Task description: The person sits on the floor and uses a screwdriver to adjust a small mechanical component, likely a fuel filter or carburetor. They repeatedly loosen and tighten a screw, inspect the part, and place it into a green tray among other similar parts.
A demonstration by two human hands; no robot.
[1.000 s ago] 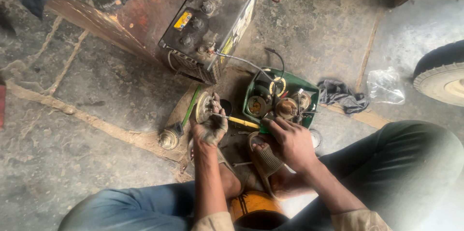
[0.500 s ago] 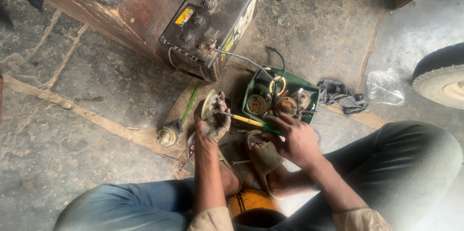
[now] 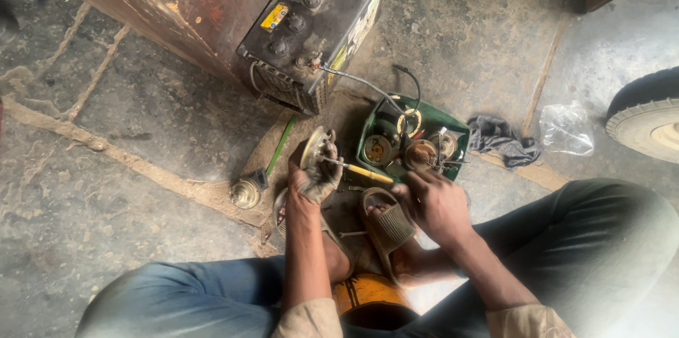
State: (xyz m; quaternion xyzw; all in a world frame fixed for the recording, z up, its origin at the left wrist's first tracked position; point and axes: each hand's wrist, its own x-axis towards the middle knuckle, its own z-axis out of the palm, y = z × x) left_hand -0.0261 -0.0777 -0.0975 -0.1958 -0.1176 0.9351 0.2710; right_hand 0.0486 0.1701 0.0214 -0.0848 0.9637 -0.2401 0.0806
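My left hand [image 3: 313, 177] grips a round, dirty metal part [image 3: 312, 146] held up on edge above the floor. My right hand [image 3: 433, 200] holds a screwdriver with a yellow handle [image 3: 366, 172], and its shaft tip rests against the face of the round part. Both hands sit just in front of a green tray [image 3: 457, 134] full of round metal parts and wires. My feet in brown sandals [image 3: 385, 223] lie under the hands.
A large black battery [image 3: 311, 27] with cables stands behind the tray beside a rusty box [image 3: 212, 6]. A small brass-coloured part [image 3: 245, 193] with a green handle lies at left. A grey rag [image 3: 503, 138], a plastic bag [image 3: 566, 129] and a tyre [image 3: 647, 122] are at right.
My left hand has turned the round part more upright. My right hand has drawn back from the tray and now holds the screwdriver against the part.
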